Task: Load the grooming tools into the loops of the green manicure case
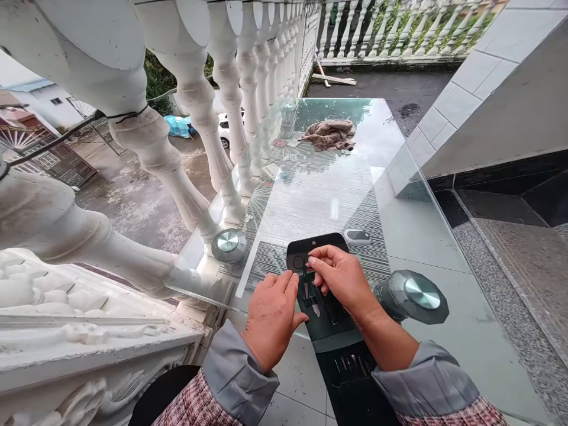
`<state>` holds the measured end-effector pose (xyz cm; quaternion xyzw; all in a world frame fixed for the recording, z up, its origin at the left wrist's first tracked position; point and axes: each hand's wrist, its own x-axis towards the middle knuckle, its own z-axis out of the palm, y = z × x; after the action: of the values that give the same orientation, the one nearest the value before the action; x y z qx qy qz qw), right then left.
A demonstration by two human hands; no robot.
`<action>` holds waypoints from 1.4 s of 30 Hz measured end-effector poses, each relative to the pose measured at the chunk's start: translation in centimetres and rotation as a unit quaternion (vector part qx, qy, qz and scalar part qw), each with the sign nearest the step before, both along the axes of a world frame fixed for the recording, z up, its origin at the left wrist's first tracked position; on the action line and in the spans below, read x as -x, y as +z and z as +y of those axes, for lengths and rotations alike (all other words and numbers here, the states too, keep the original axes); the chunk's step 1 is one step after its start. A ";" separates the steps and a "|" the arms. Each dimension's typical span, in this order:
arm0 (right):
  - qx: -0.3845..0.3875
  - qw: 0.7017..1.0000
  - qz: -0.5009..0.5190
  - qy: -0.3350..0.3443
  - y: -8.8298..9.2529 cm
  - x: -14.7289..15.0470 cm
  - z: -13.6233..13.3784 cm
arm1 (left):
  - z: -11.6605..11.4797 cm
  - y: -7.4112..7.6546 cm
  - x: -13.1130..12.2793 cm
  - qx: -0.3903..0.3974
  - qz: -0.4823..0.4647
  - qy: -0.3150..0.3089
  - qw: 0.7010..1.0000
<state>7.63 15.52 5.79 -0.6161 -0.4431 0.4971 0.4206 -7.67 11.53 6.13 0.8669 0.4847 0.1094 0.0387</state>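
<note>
A black fold-out tool case (331, 331) lies open on the near edge of a glass table (399, 236). Small metal tools (350, 362) sit in loops in its lower part. My left hand (271, 313) rests on the case's left side, fingers together and laid flat. My right hand (341, 277) is over the upper part of the case, with thumb and fingers pinched on a small slim tool (307, 278) in its slot. Another small pointed tool (316, 309) shows just below my fingers.
A brown crumpled cloth (329, 134) lies at the table's far end. A small white oval device (357, 236) sits just beyond the case. Round metal table fittings (229, 244) (421, 294) flank my hands. White balusters (195, 118) line the left; a tiled wall (488, 100) stands right.
</note>
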 end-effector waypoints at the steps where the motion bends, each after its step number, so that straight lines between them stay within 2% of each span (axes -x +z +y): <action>1: -0.004 1.000 -0.003 -0.001 -0.1 0.1 0.1 | 0.0 0.0 0.0 -0.001 0.003 0.000 1.000; 12: -0.027 0.998 -0.061 0.002 -1.5 0.0 0.9 | -0.1 -0.1 0.0 -0.008 0.007 -0.006 1.000; 18: -0.086 0.980 -0.181 0.022 -1.4 0.0 0.7 | -0.1 0.0 0.0 -0.008 0.012 -0.008 1.000; 21: -0.102 0.972 -0.208 0.038 -1.1 0.1 0.6 | -0.1 0.1 0.0 -0.012 0.012 -0.011 1.000; 26: -0.077 0.976 -0.191 0.073 -1.3 0.0 0.8 | 0.0 0.0 0.0 -0.008 0.013 -0.011 1.000; 32: -0.071 0.965 -0.234 0.100 -1.1 -0.5 1.0 | -0.1 -0.1 -0.1 -0.003 0.004 -0.007 1.000; 38: -0.082 0.934 -0.309 0.157 -0.5 -0.8 0.6 | -0.4 -0.2 0.0 0.000 -0.021 0.014 1.000; 42: -0.130 0.913 -0.334 0.197 -0.5 -0.8 0.3 | -0.4 -0.2 -0.1 0.001 -0.023 0.023 0.999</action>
<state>8.44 15.78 5.34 -0.5866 -0.7307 0.2727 0.2181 -7.55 11.15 5.96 0.8526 0.5040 0.1295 0.0483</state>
